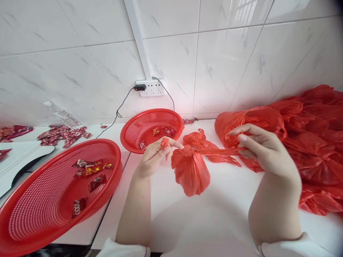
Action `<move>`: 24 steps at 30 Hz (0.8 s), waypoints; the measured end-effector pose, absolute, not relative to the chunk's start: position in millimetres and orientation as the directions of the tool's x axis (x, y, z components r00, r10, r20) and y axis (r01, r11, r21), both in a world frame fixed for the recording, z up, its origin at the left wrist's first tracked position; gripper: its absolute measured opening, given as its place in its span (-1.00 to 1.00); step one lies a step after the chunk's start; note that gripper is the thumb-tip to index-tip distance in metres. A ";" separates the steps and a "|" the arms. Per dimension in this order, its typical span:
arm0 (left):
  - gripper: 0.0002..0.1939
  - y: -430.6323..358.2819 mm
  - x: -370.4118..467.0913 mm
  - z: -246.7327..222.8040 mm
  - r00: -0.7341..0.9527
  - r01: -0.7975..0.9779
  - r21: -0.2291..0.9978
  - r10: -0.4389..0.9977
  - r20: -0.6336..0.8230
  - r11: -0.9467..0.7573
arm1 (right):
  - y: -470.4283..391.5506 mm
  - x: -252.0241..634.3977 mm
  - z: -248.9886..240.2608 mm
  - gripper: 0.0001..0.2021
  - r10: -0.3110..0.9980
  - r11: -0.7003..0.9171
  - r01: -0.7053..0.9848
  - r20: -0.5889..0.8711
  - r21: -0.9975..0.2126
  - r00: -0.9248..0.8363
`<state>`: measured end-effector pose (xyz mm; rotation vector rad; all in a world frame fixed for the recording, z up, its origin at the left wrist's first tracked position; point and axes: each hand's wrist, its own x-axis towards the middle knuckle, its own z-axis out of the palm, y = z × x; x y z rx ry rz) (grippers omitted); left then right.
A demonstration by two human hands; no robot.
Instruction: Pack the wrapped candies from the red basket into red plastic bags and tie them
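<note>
A small, filled red plastic bag [191,173] hangs between my hands over the white table, its neck gathered at the top. My right hand [264,148] pinches the stretched end of the bag's handle, pulled out to the right. On the other side, my left hand [157,153] grips a short red end of plastic that sticks up between thumb and fingers, beside the gathered neck. What the bag contains is hidden. Behind it lies a flat, crumpled red bag [198,141] on the table.
Left stands a large red mesh basket [34,200] with several wrapped packets; a smaller red basket [128,134] is near the wall. Many red bags [316,139] pile up at right. A plastic bottle [63,116] and red packets [60,135] lie far left. A cable runs from the socket strip [154,91].
</note>
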<state>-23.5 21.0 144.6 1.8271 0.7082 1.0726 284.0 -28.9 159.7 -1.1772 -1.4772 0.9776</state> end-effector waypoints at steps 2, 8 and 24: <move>-0.52 20.8 -28.0 146.1 0.493 0.087 0.875 0.784 0.377 -0.476 | -31.3 298.6 161.1 -0.72 0.987 0.132 0.214 0.148 -0.968 0.057; -0.65 20.1 -26.0 151.8 0.664 0.366 0.862 0.748 0.023 -0.351 | -32.0 317.8 155.6 -0.58 0.999 -0.050 0.453 -0.052 -0.890 0.008; -0.50 -12.1 -12.4 159.0 0.407 0.832 0.500 0.877 -0.255 -0.241 | -34.0 190.2 69.4 -0.30 0.971 0.217 0.921 -0.024 -0.322 -0.237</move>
